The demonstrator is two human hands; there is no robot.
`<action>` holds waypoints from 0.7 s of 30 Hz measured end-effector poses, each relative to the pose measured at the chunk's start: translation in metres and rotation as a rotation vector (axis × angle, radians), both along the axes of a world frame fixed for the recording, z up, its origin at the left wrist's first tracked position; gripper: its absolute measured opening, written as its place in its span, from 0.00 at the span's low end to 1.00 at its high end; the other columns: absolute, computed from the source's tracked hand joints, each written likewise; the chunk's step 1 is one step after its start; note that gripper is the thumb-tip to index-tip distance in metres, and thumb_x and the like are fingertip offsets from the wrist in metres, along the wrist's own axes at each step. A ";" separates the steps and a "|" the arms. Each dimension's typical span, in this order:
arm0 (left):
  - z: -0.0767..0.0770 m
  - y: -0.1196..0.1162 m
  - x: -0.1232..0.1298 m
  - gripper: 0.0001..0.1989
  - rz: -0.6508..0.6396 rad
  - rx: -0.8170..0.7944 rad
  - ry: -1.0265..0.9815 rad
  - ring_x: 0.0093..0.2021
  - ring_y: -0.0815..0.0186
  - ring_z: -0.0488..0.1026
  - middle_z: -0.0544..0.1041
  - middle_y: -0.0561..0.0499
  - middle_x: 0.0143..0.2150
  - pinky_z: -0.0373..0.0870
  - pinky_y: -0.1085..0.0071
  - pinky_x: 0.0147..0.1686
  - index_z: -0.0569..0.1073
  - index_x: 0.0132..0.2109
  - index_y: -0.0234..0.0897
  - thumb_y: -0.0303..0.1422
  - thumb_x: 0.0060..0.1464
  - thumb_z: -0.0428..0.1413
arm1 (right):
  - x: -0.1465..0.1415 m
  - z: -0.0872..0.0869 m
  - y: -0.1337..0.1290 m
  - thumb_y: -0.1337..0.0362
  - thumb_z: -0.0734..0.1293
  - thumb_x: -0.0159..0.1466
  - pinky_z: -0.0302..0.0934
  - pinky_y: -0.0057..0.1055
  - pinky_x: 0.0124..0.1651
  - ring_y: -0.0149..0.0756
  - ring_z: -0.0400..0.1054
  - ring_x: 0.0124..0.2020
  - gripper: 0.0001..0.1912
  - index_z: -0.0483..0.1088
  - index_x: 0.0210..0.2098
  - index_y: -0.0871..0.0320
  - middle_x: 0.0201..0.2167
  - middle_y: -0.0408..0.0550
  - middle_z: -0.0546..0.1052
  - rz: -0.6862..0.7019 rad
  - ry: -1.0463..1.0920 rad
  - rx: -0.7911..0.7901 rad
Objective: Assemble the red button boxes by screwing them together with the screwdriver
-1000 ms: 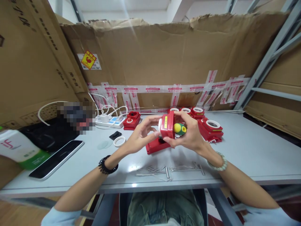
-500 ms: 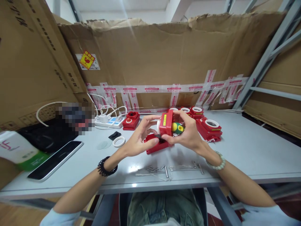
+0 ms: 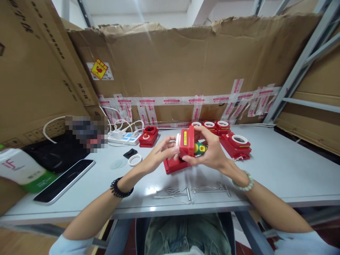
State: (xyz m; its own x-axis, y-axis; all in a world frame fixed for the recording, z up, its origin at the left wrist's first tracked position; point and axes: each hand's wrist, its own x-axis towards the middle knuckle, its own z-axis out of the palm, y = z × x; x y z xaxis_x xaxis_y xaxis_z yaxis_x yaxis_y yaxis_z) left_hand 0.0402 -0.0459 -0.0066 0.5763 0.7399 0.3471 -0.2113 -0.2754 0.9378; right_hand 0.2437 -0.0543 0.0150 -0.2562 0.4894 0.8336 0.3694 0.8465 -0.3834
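A red housing [image 3: 187, 141] with a yellow label is tilted on its side between my hands, its white ring [image 3: 177, 140] facing left. My right hand [image 3: 212, 150] grips the housing from the right, with a green and yellow screwdriver handle [image 3: 200, 148] between the palm and the housing. The fingers of my left hand [image 3: 163, 152] are closed on the white ring. Below the housing a red base [image 3: 174, 165] lies on the table, partly covered by the hands. Metal screws and pins [image 3: 188, 193] lie near the front edge.
Several red housings with white rings [image 3: 236, 146] stand at the back right. Another red unit [image 3: 148, 136] is beside a power strip [image 3: 127, 137]. A loose white ring [image 3: 135, 160], black part [image 3: 130, 153], phone [image 3: 65, 180] and white-green package [image 3: 25, 170] are on the left.
My left fingers and thumb have closed in on the white ring. The housing has turned slightly and sits a little lower and further left over the base.
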 end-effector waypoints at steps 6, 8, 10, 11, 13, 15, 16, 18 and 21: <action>-0.001 -0.001 0.011 0.22 0.015 -0.211 0.003 0.23 0.71 0.63 0.66 0.55 0.23 0.60 0.73 0.25 0.67 0.35 0.36 0.53 0.53 0.53 | 0.006 0.000 0.001 0.51 0.77 0.44 0.69 0.37 0.35 0.42 0.71 0.38 0.38 0.62 0.50 0.57 0.41 0.52 0.74 0.015 -0.113 0.141; 0.004 0.001 0.013 0.27 0.060 -0.229 0.039 0.21 0.70 0.60 0.64 0.55 0.20 0.59 0.72 0.23 0.65 0.30 0.36 0.58 0.52 0.46 | 0.008 0.002 -0.001 0.54 0.77 0.45 0.70 0.38 0.36 0.43 0.71 0.41 0.38 0.62 0.52 0.56 0.44 0.53 0.73 0.031 -0.178 0.181; 0.011 0.004 0.007 0.29 0.152 -0.150 0.092 0.21 0.69 0.61 0.64 0.53 0.20 0.57 0.72 0.22 0.65 0.28 0.35 0.59 0.52 0.42 | 0.009 0.003 -0.002 0.55 0.77 0.46 0.70 0.38 0.37 0.43 0.70 0.42 0.38 0.61 0.52 0.55 0.45 0.53 0.73 0.027 -0.183 0.194; 0.015 0.004 0.001 0.28 0.207 -0.072 0.139 0.22 0.68 0.63 0.66 0.52 0.22 0.58 0.72 0.23 0.66 0.29 0.35 0.58 0.52 0.42 | 0.010 0.003 -0.002 0.55 0.77 0.46 0.70 0.39 0.37 0.43 0.71 0.41 0.39 0.61 0.53 0.55 0.45 0.53 0.73 0.016 -0.166 0.192; 0.021 0.005 -0.020 0.25 0.349 0.139 0.284 0.28 0.65 0.67 0.71 0.50 0.27 0.61 0.71 0.28 0.68 0.32 0.35 0.54 0.55 0.45 | 0.010 0.003 0.000 0.53 0.77 0.46 0.70 0.39 0.38 0.42 0.71 0.40 0.39 0.61 0.53 0.55 0.44 0.52 0.73 -0.008 -0.132 0.189; 0.022 0.004 -0.050 0.20 0.520 0.300 0.526 0.35 0.62 0.71 0.75 0.48 0.34 0.65 0.68 0.35 0.70 0.38 0.35 0.49 0.56 0.50 | 0.009 0.002 0.001 0.52 0.77 0.46 0.69 0.38 0.38 0.42 0.71 0.40 0.39 0.62 0.53 0.55 0.44 0.52 0.74 -0.019 -0.119 0.191; 0.020 0.004 -0.066 0.20 0.592 0.339 0.652 0.37 0.60 0.72 0.76 0.47 0.37 0.65 0.67 0.37 0.71 0.41 0.35 0.49 0.56 0.51 | 0.009 0.002 0.001 0.52 0.77 0.47 0.69 0.37 0.37 0.41 0.71 0.39 0.39 0.62 0.53 0.56 0.44 0.52 0.73 -0.023 -0.122 0.188; 0.012 0.004 -0.099 0.22 0.704 0.396 0.881 0.39 0.57 0.73 0.77 0.46 0.38 0.66 0.65 0.38 0.71 0.44 0.35 0.50 0.55 0.52 | 0.008 0.003 0.001 0.52 0.76 0.47 0.69 0.36 0.35 0.39 0.70 0.37 0.38 0.61 0.53 0.56 0.43 0.52 0.73 -0.024 -0.138 0.175; -0.006 0.003 -0.134 0.24 0.673 0.408 1.136 0.35 0.58 0.72 0.77 0.48 0.35 0.66 0.65 0.37 0.72 0.44 0.37 0.53 0.53 0.52 | 0.007 0.004 0.000 0.51 0.76 0.47 0.68 0.33 0.31 0.36 0.69 0.33 0.38 0.62 0.52 0.56 0.41 0.50 0.73 -0.015 -0.166 0.144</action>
